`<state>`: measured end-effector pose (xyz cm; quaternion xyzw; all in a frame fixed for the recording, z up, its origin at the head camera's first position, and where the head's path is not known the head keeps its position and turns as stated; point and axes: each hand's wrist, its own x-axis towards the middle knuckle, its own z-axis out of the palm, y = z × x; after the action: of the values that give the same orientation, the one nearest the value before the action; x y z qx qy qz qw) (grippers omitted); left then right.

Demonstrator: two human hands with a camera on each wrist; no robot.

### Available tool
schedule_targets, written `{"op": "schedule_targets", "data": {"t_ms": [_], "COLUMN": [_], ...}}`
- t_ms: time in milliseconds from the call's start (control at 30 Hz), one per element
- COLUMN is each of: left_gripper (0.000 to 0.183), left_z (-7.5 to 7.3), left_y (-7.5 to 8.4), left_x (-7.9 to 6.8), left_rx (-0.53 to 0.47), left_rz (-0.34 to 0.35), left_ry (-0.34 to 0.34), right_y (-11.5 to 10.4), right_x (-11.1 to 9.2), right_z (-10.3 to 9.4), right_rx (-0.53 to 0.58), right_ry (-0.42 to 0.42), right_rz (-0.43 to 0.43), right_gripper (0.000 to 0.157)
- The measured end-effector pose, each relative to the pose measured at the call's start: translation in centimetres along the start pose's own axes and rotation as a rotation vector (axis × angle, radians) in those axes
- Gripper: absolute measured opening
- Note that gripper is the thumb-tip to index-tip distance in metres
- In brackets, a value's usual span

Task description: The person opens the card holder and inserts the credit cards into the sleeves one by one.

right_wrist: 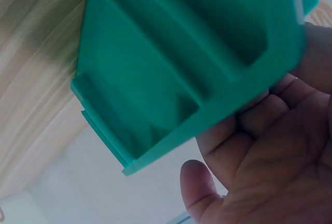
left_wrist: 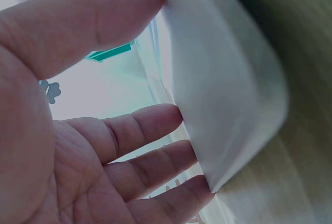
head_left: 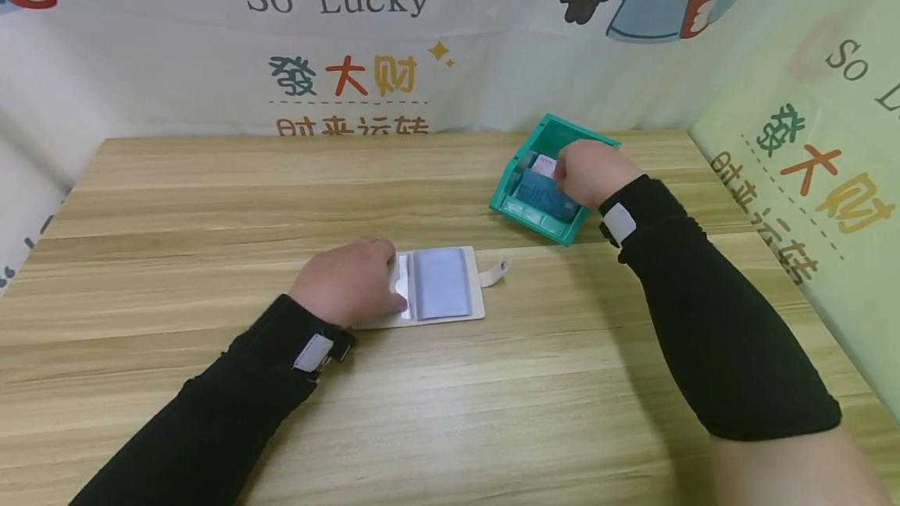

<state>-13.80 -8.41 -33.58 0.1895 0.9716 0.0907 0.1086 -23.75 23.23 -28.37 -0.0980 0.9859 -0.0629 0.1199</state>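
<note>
the wide-spread left hand (head_left: pixel 348 281) touches a probably light, bendy wallet (head_left: pixel 441 283), best pinched by edges beneath it; right hand (head_left: pixel 596 169), hold hidden.

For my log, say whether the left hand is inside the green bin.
No, the left hand touches the white card holder on the table, apart from the green bin.

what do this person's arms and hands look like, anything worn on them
The left hand and right hand are gloveless. Black sleeves cover the forearms, the right one ending short of bare arm. Each wrist shows a pale rectangular patch.
</note>
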Motion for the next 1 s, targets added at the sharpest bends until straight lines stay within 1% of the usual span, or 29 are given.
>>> {"op": "schedule_targets", "data": {"t_ms": [167, 367, 500, 600, 733, 833, 1000], "left_gripper": [0.059, 0.053, 0.052, 0.051, 0.051, 0.050, 0.054], "left_z": [0.1, -0.1, -0.2, -0.3, -0.4, -0.5, -0.6], "left_y": [-0.2, -0.4, -0.5, -0.4, -0.3, -0.3, -0.2], "left_x": [0.0, 0.0, 0.0, 0.0, 0.2, 0.3, 0.2], "left_rx": [-0.002, -0.025, -0.026, -0.040, -0.075, -0.100, -0.128], "left_rz": [0.003, -0.005, -0.017, -0.028, -0.024, -0.020, -0.029], "left_ry": [-0.004, -0.017, 0.010, 0.038, 0.066, 0.088, 0.127], "right_y": [0.1, 0.3, 0.4, 0.6, 0.9, 0.8, -0.7], "right_x": [-0.5, -0.7, -0.9, -1.4, -2.3, -3.1, -4.0], "right_z": [-0.3, -0.2, -0.2, -0.5, -0.8, -0.9, -0.5], "right_rx": [0.043, 0.091, 0.099, 0.130, 0.210, 0.254, 0.338], "right_ry": [0.004, 0.035, 0.058, 0.079, 0.134, 0.199, 0.299], "right_rz": [-0.003, -0.017, -0.024, -0.019, -0.010, -0.020, -0.050], "right_gripper": [0.024, 0.024, 0.025, 0.026, 0.027, 0.027, 0.025]}}
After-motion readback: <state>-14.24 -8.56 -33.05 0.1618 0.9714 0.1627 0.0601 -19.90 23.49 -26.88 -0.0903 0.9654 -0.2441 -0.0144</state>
